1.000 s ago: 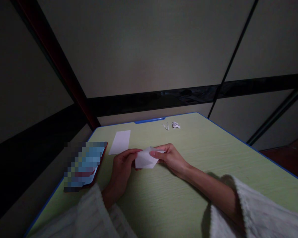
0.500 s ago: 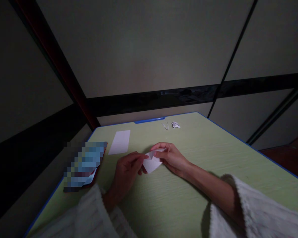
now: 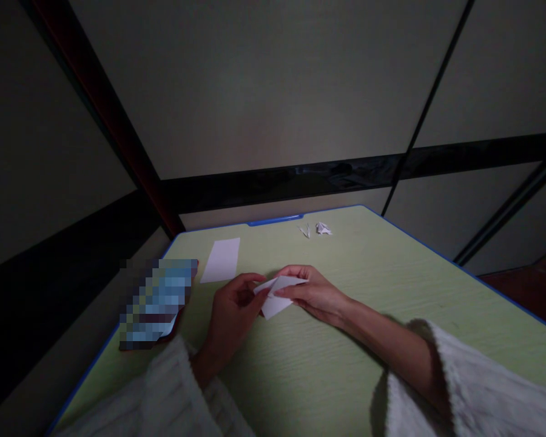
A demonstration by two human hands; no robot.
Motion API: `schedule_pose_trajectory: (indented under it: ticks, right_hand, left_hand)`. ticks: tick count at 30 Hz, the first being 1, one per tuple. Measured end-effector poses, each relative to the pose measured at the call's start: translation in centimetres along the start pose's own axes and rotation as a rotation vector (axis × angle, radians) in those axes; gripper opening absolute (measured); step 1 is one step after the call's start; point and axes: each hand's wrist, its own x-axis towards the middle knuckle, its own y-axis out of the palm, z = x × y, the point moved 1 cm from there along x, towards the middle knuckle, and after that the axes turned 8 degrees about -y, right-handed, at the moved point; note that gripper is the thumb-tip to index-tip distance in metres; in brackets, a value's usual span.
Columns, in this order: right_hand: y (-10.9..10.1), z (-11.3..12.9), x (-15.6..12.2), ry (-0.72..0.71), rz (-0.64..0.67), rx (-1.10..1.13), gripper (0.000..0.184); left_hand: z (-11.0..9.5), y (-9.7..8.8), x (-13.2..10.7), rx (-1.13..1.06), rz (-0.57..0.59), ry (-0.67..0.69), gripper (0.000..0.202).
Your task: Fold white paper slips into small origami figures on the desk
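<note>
Between my two hands, just above the table, is a small folded piece of white paper (image 3: pixel 279 303) with creased flaps on its upper side. My left hand (image 3: pixel 234 306) pinches its left corner, with the thumb on top and the fingers curled behind. From the right, my right hand (image 3: pixel 318 294) grips the other side, its thumb pressing on the folds near the middle. The fingertips beneath the paper are partly hidden.
A flat white sheet (image 3: pixel 221 260) lies left of centre on the pale green table (image 3: pixel 346 364). At the left edge rests a blurred-out, red-edged flat object (image 3: pixel 157 306). Toward the back are a small folded paper figure (image 3: pixel 323 229) and thin paper strips (image 3: pixel 305 230).
My left fingers have shifted on the paper, with the thumb now on its upper flap. The left flap sits differently, and the paper's top shows a new diagonal fold line.
</note>
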Motion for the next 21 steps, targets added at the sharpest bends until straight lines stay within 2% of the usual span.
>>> schedule_pose_trajectory:
  ticks: [5, 14, 21]
  right_hand:
    - [0.10, -0.14, 0.03, -0.038, 0.004, -0.086, 0.020]
    - [0.10, -0.02, 0.08, -0.096, -0.058, -0.151, 0.022]
    - [0.22, 0.10, 0.08, -0.143, -0.038, -0.269, 0.018]
  left_hand:
    - [0.14, 0.04, -0.02, -0.003, 0.033, -0.020, 0.011]
    - [0.40, 0.03, 0.39, -0.024, 0.125, -0.067, 0.019]
    - [0.18, 0.27, 0.57, -0.042, 0.097, -0.148, 0.008]
